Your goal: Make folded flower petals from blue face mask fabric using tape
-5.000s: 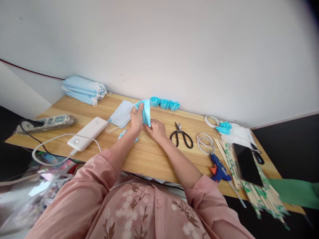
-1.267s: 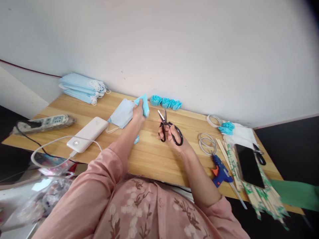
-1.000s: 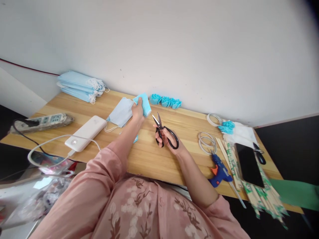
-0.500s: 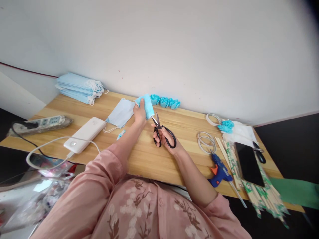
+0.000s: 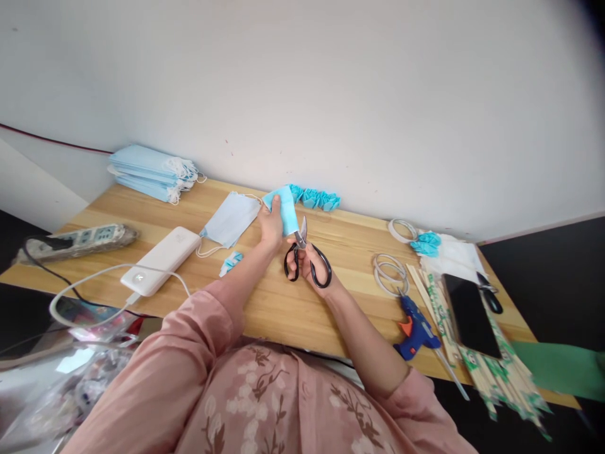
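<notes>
Scissors (image 5: 307,261), gripped in the right hand (image 5: 309,268), meet the lower edge of a folded blue mask piece (image 5: 286,208) pinched by the left hand (image 5: 271,224) at frame centre; cut apparently just starting, piece still whole.

1. A plain white wall (image 5: 331,94) fills the upper part of the view, evenly lit by soft light.
2. A thin red line (image 5: 51,142) runs along the wall at the left.
3. A light wooden worktop (image 5: 359,246) stands against the wall.
4. Dark floor (image 5: 558,265) shows to its right.
</notes>
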`<action>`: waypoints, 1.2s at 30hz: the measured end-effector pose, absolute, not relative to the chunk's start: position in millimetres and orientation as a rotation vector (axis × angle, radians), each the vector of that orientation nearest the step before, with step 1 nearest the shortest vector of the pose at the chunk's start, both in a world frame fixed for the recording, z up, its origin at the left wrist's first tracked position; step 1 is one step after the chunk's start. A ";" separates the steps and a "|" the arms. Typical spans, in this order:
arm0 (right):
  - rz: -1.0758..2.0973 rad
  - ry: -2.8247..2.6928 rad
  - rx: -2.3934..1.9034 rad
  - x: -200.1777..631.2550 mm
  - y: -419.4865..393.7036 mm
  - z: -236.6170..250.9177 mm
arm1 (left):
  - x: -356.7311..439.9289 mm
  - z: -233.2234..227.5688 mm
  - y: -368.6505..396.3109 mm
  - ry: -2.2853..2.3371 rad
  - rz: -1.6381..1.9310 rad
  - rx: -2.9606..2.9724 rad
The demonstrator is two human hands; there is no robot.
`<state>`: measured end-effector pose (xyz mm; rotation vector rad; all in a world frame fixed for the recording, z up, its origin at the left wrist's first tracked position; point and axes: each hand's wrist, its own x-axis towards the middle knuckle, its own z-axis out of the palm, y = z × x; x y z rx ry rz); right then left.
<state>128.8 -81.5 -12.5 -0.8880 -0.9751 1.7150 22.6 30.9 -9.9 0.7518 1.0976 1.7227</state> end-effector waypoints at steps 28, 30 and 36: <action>1.430 -0.992 -0.972 119.3 -88.5 -11.0 | 23.0 -16.8 37.4 1.093 1.723 0.735; 1.417 -1.008 -0.996 119.5 -89.1 -10.7 | 23.2 -18.9 38.4 1.095 1.733 0.744; 1.392 -1.034 -1.027 119.5 -92.0 -7.2 | 22.9 -24.2 40.8 1.101 1.747 0.770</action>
